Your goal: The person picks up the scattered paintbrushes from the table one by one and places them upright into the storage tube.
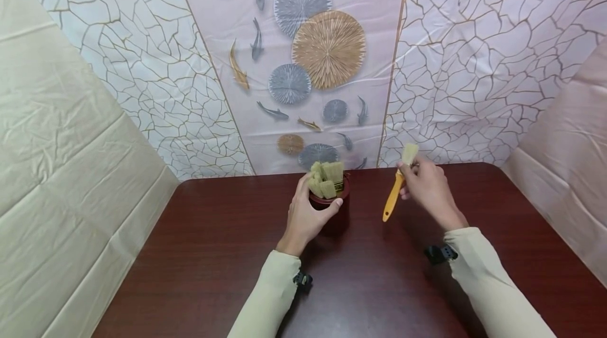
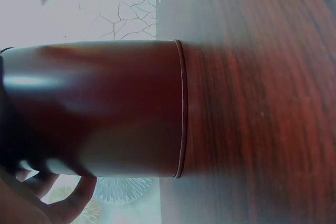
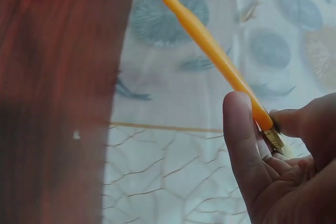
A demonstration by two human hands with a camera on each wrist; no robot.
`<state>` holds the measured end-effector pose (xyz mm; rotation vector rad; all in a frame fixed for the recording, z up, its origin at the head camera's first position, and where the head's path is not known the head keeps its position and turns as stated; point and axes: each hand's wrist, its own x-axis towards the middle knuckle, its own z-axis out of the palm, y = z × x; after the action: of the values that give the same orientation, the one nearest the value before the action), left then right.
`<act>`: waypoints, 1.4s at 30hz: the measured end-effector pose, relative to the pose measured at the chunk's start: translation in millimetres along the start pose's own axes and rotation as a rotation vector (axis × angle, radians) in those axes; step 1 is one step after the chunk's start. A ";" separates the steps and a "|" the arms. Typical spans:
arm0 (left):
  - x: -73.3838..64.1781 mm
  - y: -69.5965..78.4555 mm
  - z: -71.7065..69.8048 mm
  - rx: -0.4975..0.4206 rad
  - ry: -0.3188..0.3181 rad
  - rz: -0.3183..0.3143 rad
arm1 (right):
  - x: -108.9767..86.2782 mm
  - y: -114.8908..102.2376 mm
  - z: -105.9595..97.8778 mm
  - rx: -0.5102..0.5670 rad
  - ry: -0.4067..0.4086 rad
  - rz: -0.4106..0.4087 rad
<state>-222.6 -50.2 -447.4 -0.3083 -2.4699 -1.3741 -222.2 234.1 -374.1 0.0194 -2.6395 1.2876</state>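
My left hand (image 1: pixel 305 218) grips a dark red cylindrical holder (image 2: pixel 115 108) around its upper part, thumb at the near side of the rim. The holder stands upright on the table, and several paintbrushes (image 1: pixel 327 177) poke out of it with pale bristles up. To the right, my right hand (image 1: pixel 429 188) pinches a paintbrush (image 1: pixel 392 198) near its metal band. Its yellow handle slants down to the left, and its pale bristles point up. In the right wrist view the handle (image 3: pixel 210 48) extends away from the fingers, above the table, with the holder's side beyond it.
The dark reddish-brown wooden table (image 1: pixel 213 264) reaches back to a patterned cloth wall (image 1: pixel 303 117). Beige fabric (image 1: pixel 71 169) hangs along the left, and more fabric (image 1: pixel 569 185) hangs along the right. Each wrist wears a black strap device (image 1: pixel 440 254).
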 end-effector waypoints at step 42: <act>1.5 -2.1 -0.5 0.006 -0.025 0.004 | -4.0 -127.9 19.9 -0.009 0.016 -0.513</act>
<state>-224.5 -51.6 -448.2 -0.3318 -2.4919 -1.3691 -208.9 138.9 -287.2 0.6353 -2.3947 1.0868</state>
